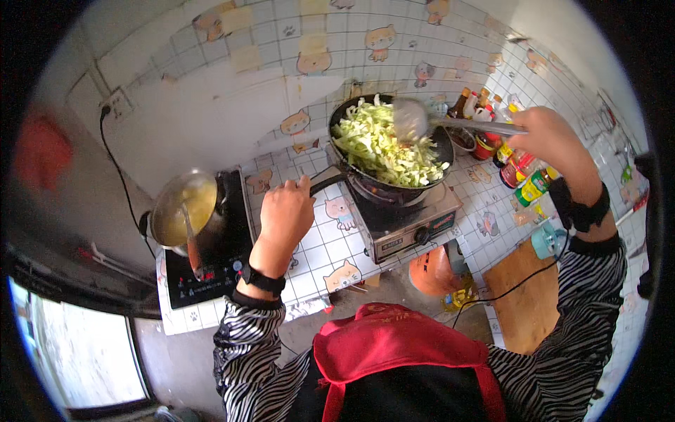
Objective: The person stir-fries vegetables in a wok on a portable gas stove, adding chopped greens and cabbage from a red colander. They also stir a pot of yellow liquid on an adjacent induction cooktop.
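Chopped pale-green cabbage (369, 140) fills a black wok (337, 113) that sits on a single-burner gas stove (416, 232). My left hand (287, 208) grips the wok's dark handle (328, 179) on the left side. In my right hand (551, 137) is the long metal handle of a spatula (480, 125). The spatula's broad head (414, 118) is blurred and lies over the right part of the cabbage; whether it touches the pieces cannot be told.
At left, a steel pot (163, 211) of yellowish liquid with a wooden-handled utensil (192, 248) stands on a lit induction cooktop (232, 242). Several sauce bottles (517, 169) crowd the right side. A wooden board (522, 300) and a black cord (506, 298) lie nearer me.
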Available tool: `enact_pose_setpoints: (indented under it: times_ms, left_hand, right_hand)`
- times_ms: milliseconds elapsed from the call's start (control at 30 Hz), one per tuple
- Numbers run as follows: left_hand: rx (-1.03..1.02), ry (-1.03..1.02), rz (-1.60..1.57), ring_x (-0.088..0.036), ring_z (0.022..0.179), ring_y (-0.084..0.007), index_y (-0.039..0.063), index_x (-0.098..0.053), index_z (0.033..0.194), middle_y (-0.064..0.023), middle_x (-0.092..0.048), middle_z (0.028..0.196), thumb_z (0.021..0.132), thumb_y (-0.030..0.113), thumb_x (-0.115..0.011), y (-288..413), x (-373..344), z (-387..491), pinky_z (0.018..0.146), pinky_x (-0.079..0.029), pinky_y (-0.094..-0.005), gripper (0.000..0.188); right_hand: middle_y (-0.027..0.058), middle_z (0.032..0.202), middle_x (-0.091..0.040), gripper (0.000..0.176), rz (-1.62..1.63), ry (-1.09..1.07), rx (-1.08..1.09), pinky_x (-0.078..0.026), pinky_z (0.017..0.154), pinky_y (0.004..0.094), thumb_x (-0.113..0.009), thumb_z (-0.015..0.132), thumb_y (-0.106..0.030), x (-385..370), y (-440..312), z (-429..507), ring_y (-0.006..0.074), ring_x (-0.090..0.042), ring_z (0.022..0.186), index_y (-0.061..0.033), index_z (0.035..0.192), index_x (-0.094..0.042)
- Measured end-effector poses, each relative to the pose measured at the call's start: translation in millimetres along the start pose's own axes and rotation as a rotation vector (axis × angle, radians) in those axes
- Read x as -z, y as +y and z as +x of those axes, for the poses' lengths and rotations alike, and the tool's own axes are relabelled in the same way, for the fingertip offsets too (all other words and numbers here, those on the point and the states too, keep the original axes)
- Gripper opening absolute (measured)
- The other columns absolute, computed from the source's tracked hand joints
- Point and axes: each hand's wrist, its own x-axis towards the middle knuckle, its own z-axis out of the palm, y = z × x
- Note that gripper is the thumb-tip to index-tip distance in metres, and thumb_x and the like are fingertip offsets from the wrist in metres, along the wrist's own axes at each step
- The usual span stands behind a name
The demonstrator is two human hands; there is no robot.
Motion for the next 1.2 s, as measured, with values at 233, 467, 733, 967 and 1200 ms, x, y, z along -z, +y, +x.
enact_pose_setpoints:
  times_ms: [233,467,733,967,1200]
  left_hand:
    - [0.029,0.019,-0.046,-0.063,0.069,-0.0284,0.005,-0.057,0.090,-0.0128,-0.062,0.075,0.075,0.019,-0.061,-5,-6,-1,0.060,-0.050,-0.0372,0.021]
    - [0.039,0.009,-0.071,-0.063,0.067,-0.0297,0.005,-0.059,0.091,-0.0143,-0.063,0.077,0.077,0.023,-0.062,-9,-16,0,0.060,-0.051,-0.0387,0.023]
    - [0.068,-0.011,-0.045,-0.063,0.069,-0.0298,0.005,-0.058,0.093,-0.0132,-0.062,0.077,0.076,0.023,-0.064,-4,-10,1,0.061,-0.050,-0.0380,0.025]
    - [0.040,0.033,-0.043,-0.063,0.072,-0.0281,0.001,-0.058,0.096,-0.0131,-0.063,0.076,0.076,0.014,-0.055,-2,-4,-4,0.063,-0.049,-0.0366,0.023]
    - [0.038,-0.004,-0.013,-0.063,0.070,-0.0272,0.004,-0.057,0.101,-0.0119,-0.062,0.077,0.077,0.023,-0.062,-3,-1,-1,0.062,-0.049,-0.0362,0.031]
  right_hand:
    - [0.0227,0.077,-0.062,0.033,-0.190,-0.101,-0.166,-0.049,0.068,0.0433,-0.074,0.060,-0.024,-51,33,46,0.0363,-0.062,0.075,0.0019,0.079,-0.065]
    - [0.0198,0.071,-0.062,0.022,-0.228,0.033,0.064,-0.051,0.065,0.0423,-0.068,0.066,-0.020,-83,3,71,0.0358,-0.062,0.071,0.0003,0.074,-0.064]
    - [0.0146,0.066,-0.061,0.019,-0.466,0.081,0.282,-0.049,0.059,0.0409,-0.067,0.072,-0.019,-52,-29,4,0.0293,-0.063,0.065,-0.0027,0.078,-0.061]
    - [0.0140,0.066,-0.060,0.016,-0.344,0.169,0.130,-0.048,0.060,0.0426,-0.066,0.066,-0.018,-17,16,14,0.0332,-0.060,0.063,-0.0044,0.074,-0.062]
    - [0.0164,0.067,-0.062,0.023,-0.090,-0.101,-0.100,-0.048,0.059,0.0415,-0.075,0.059,-0.020,-58,83,111,0.0325,-0.062,0.069,-0.0024,0.070,-0.065]
